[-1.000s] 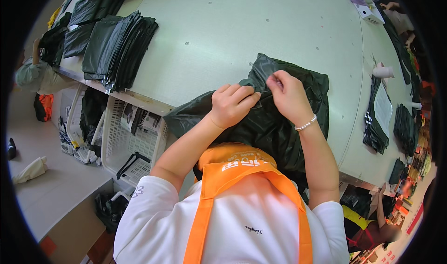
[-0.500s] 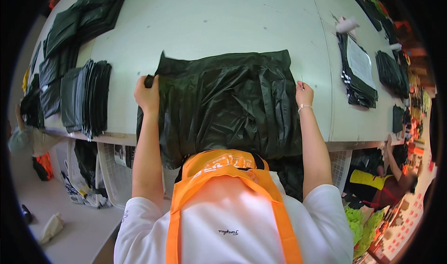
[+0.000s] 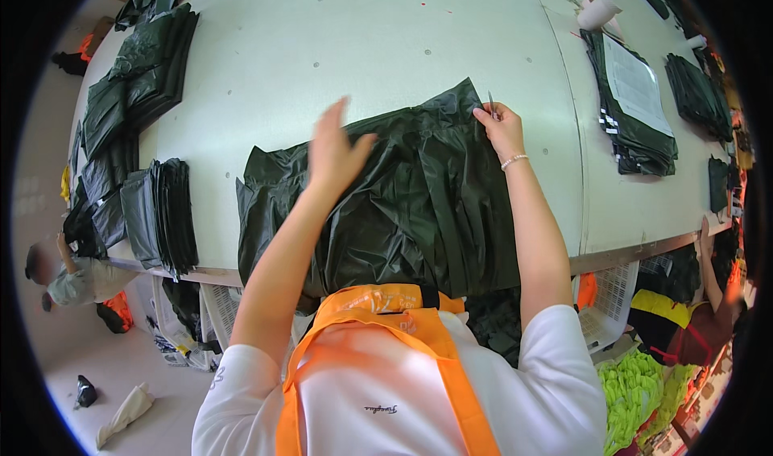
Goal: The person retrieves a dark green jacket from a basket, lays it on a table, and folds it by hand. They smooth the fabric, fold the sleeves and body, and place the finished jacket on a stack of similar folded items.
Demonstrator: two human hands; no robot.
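Note:
A shiny dark-green garment point(image 3: 403, 206) lies spread before me, gathered below a band along its far edge. Its near part hangs toward my orange apron. At the far right corner my right hand point(image 3: 501, 127) pinches the band between thumb and fingers. A slim pointed metal tool point(image 3: 491, 100) also sticks up from that hand. My left hand point(image 3: 336, 152) is over the left-middle of the band, thumb and fingers apart, slightly blurred, with nothing in it. The band's left corner lies loose and slightly crumpled.
Folded dark garments point(image 3: 157, 214) stand stacked at left, beside larger piles point(image 3: 149, 70). At right lies another stack with a paper sheet point(image 3: 636, 86) and a white roll point(image 3: 598, 12). White baskets point(image 3: 605, 307) stand below the table edge. Other people work at both sides.
My left hand has let go of the garment's left corner and moved right over the band. My right hand has shifted up and left; the garment now slants, its right corner higher.

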